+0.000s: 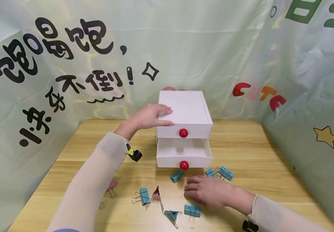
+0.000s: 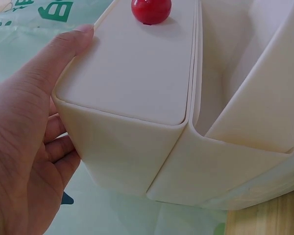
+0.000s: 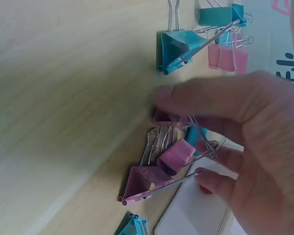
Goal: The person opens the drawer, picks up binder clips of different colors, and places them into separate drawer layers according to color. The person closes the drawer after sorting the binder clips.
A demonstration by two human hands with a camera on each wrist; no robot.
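Observation:
A white two-drawer box [image 1: 184, 108] stands at the back of the table, with red knobs. Its upper drawer is closed and the lower drawer [image 1: 171, 162] is pulled out. My left hand [image 1: 147, 116] rests on the box's top left side, thumb along the front edge, fingers on the top. Down on the table in front, my right hand [image 1: 210, 190] is bent round pink binder clips [image 3: 176, 156], its thumb over one and fingertips at their wire handles. The hand hides most of these clips in the head view.
Teal binder clips lie around the right hand: one [image 1: 192, 210] nearer, one [image 1: 177, 176] by the drawer, one [image 1: 226, 173] to the right. Further left are another teal clip [image 1: 144, 196], a dark pink clip [image 1: 156, 194] and a pink clip [image 1: 111, 184] beside the left sleeve. A printed cloth [image 1: 184, 48] hangs behind.

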